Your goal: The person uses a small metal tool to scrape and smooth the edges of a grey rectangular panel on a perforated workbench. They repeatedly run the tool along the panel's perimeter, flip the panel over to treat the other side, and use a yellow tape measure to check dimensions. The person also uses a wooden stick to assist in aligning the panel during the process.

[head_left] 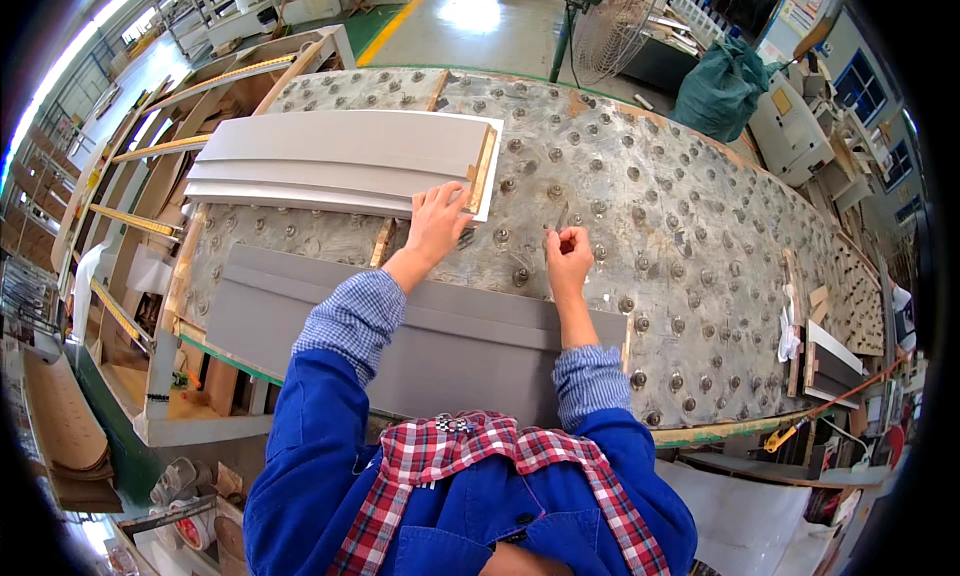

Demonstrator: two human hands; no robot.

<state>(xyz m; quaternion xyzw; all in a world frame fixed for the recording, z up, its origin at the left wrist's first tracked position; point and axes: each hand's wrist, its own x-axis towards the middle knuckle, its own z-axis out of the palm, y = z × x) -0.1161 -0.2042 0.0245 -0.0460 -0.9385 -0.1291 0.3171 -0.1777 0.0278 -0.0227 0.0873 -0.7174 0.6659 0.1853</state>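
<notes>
A pale grey grooved panel (pixel 330 148) lies on the far left of the roller-studded table, on a white sheet or board. Its right end shows a bare, wood-coloured edge (pixel 482 168). My left hand (pixel 438 223) rests at the near corner of that end, fingers bent and apart, with no object visible in them. To the right, my right hand (pixel 569 260) is closed in a pinch above the table, on a thin, dark blade-like strip (pixel 561 216) that points away from me. A darker grey panel (pixel 455 341) lies closer to me, partly under my forearms.
Metal studs cover the table (pixel 690 266). At its left stands a wooden frame (pixel 140 306) with yellow-edged bars. A green sack (pixel 725 91) and a fan (pixel 615 26) stand beyond the far edge. More panel pieces (pixel 832 364) and a white cloth (pixel 789 334) lie at the right.
</notes>
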